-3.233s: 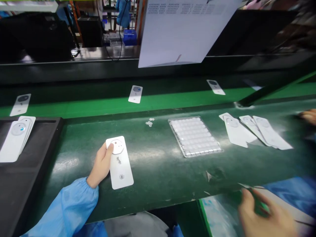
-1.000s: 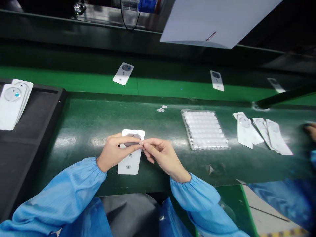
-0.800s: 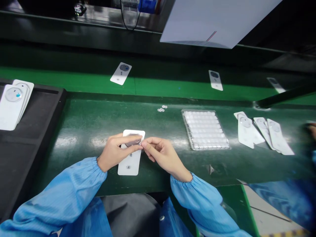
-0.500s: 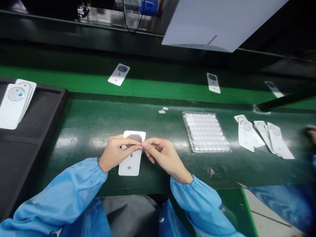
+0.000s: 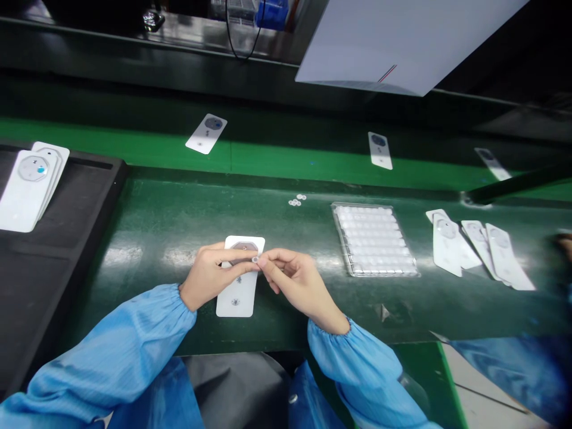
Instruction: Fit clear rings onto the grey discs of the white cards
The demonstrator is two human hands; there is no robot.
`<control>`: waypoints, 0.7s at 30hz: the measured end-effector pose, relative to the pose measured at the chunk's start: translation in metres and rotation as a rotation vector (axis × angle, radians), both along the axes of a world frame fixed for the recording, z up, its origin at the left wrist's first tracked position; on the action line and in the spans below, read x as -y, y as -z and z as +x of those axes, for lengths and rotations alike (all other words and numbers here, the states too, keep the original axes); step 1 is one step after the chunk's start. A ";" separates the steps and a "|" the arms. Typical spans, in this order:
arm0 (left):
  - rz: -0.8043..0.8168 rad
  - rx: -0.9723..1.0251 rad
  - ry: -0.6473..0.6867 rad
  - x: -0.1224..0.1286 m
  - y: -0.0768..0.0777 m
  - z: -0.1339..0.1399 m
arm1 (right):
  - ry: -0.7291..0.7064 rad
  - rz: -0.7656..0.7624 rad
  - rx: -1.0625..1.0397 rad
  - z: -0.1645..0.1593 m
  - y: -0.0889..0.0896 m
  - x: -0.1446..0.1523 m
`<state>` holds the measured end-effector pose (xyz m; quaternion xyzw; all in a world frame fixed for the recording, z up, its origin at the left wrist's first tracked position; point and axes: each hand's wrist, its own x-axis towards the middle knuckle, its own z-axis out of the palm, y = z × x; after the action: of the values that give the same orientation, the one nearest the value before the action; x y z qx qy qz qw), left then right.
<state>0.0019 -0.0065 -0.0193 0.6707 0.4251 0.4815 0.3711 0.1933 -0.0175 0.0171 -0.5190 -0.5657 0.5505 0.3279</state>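
Since a few seconds ago your right hand [image 5: 297,285] has come in from the bench edge to meet your left hand [image 5: 209,282] over the white card [image 5: 239,295], and the cards on the green belt [image 5: 134,143] have drifted left. Your left hand lies across the card's upper half, thumb and fingers pressing it flat to the dark bench [image 5: 156,232]. Your right fingertips pinch a tiny round disc [image 5: 254,260] at the card's right edge, just beside its grey octagonal patch. That disc looks feather-light, thin and easy to drop, so pinch it by its rim. The card looks thin and bendable; hold it by the long edges.
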 end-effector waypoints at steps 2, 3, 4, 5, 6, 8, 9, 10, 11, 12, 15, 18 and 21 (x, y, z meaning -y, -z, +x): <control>-0.059 -0.022 -0.007 0.001 -0.001 0.000 | 0.016 0.088 0.061 -0.001 -0.002 0.000; -0.100 -0.032 -0.011 0.001 -0.002 0.000 | 0.026 0.132 0.101 -0.002 -0.002 -0.001; -0.143 -0.039 -0.011 0.002 -0.002 -0.001 | 0.033 0.169 0.142 -0.002 -0.003 -0.001; -0.184 -0.039 -0.007 0.002 -0.003 -0.001 | 0.033 0.195 0.177 -0.003 -0.003 -0.001; -0.218 -0.032 -0.002 0.002 -0.003 -0.002 | 0.028 0.211 0.206 -0.004 -0.003 -0.002; -0.269 -0.009 0.004 0.003 -0.003 -0.003 | 0.016 0.220 0.240 -0.005 -0.003 -0.002; -0.286 0.003 0.006 0.003 -0.003 -0.003 | 0.013 0.218 0.248 -0.006 -0.002 -0.002; -0.298 0.015 0.008 0.003 -0.003 -0.003 | 0.012 0.214 0.252 -0.006 -0.002 -0.003; -0.307 0.026 0.013 0.003 -0.003 -0.003 | 0.014 0.208 0.253 -0.006 -0.001 -0.003; -0.316 0.038 0.019 0.004 -0.003 -0.003 | 0.018 0.203 0.253 -0.007 -0.001 -0.003; -0.334 0.079 0.034 0.005 -0.005 -0.002 | 0.035 0.187 0.245 -0.009 -0.001 -0.003; -0.352 0.116 0.044 0.005 -0.006 -0.002 | 0.054 0.183 0.234 -0.011 -0.001 -0.002; -0.362 0.136 0.049 0.004 -0.007 -0.001 | 0.089 0.190 0.223 -0.014 0.001 -0.001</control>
<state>0.0005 -0.0106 -0.0120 0.5690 0.4625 0.4321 0.5250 0.1791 -0.0162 0.0165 -0.5680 -0.6245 0.4186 0.3348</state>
